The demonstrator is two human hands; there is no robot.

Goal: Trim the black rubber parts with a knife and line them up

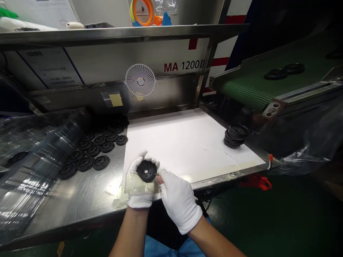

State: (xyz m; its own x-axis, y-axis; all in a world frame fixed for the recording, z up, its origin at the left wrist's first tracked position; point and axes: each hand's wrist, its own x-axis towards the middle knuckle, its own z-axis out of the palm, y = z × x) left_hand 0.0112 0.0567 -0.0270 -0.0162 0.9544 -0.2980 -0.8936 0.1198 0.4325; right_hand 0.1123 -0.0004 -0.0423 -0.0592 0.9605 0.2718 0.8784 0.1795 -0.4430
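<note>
Head view, the only one; my left hand (139, 185), in a white cotton glove with a band of clear tape round the palm, was cupped under a black round ribbed plastic disc (147, 170); fingers curled up behind the rim, thumb side closed on it, so the disc was gripped and held just above the near edge of the bench, face towards me.

My right hand (179, 201), also white-gloved, was seen from the back; fingers bunched together, tips meeting the disc's right rim; whether they pinched it or only touched, I couldn't tell.

Both hands sat over the front corner of a white paper sheet (187, 142) taped to the stainless steel bench (88, 192).

Left of the sheet, rows of matching black ribbed discs (93, 151) lay flat on the steel, close-packed; further left, a crumpled clear plastic bag (37, 167) with more dark discs inside, blurred.

At the sheet's far right edge stood a short stack of black discs (235, 136), slightly skewed, well apart from my hands.

Beyond it, a green ribbed conveyor belt (252, 91) sloped up to the right with two black discs (284, 70) lying on it.

On the back panel, a white round fan grille (140, 80) leaned upright, near a yellow sticky note (115, 100).

Steel shelf (120, 34) overhead; orange ring (142, 10) above it.

A red plastic handle (255, 182) hung below the bench's right corner.
</note>
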